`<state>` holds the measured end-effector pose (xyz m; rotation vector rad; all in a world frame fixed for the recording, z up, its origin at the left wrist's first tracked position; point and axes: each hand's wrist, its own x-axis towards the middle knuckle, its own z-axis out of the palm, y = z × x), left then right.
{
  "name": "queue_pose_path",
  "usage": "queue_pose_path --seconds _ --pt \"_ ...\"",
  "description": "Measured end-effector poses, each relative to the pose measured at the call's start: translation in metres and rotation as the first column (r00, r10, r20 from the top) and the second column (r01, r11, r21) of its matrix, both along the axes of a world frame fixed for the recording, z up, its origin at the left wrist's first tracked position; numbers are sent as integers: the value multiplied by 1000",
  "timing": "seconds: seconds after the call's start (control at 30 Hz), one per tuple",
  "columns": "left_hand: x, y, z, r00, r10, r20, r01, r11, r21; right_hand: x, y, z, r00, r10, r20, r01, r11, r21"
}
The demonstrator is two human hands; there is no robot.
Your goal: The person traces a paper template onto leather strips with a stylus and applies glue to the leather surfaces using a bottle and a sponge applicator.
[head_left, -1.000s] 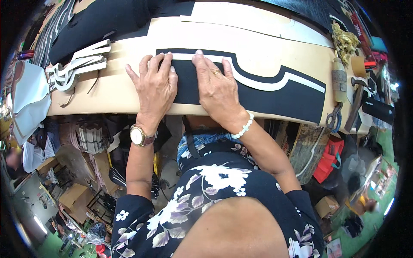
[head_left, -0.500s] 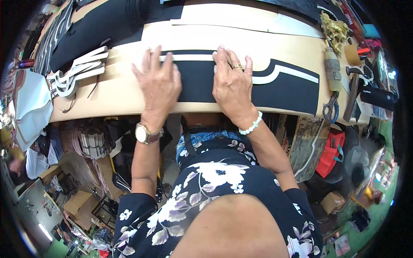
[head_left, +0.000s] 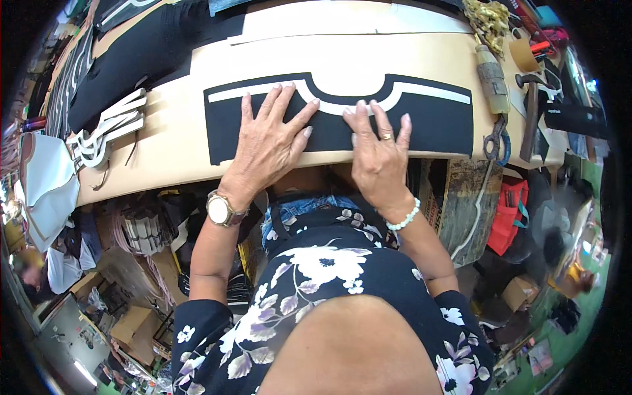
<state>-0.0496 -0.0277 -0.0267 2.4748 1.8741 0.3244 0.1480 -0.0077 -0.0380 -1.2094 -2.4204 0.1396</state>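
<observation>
A flat black panel with a curved notch in its far edge lies along the near side of the tan work table. A white strip follows the panel's far edge and dips round the notch. My left hand, with a watch at the wrist, rests on the panel, fingers spread, tips at the strip left of the notch. My right hand, with a ring and a pale bead bracelet, lies over the panel; its fingers are apart and their tips reach the strip below the notch.
White curved strips are piled at the left, near black material. White sheets lie at the back. On the right are scissors, a taped bottle, a hammer and a black box.
The black panel has shifted left, and its whole notch now shows. My left hand has come down onto it, nearer the right hand, which has moved slightly right and nearer me.
</observation>
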Motion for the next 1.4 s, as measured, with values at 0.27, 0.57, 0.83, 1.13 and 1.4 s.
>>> queue_pose_path --seconds 0.27,0.57,0.83,1.13,1.4 --pt "4 11 13 1000 -6 4 7 1000 -26 43 45 1 984 -181 -2 179 975 133" --pt "90 75 2 961 -274 19 268 951 155 47 51 3 977 -209 -27 211 976 55" --pt "102 78 6 969 -234 -77 238 970 47 80 57 1 936 -351 5 349 931 111" --pt "102 78 4 970 -237 -56 240 969 59 131 74 -5 804 -584 111 553 803 223" --pt "120 69 -5 982 -171 78 149 961 233 138 85 -3 787 -581 -208 600 799 40"
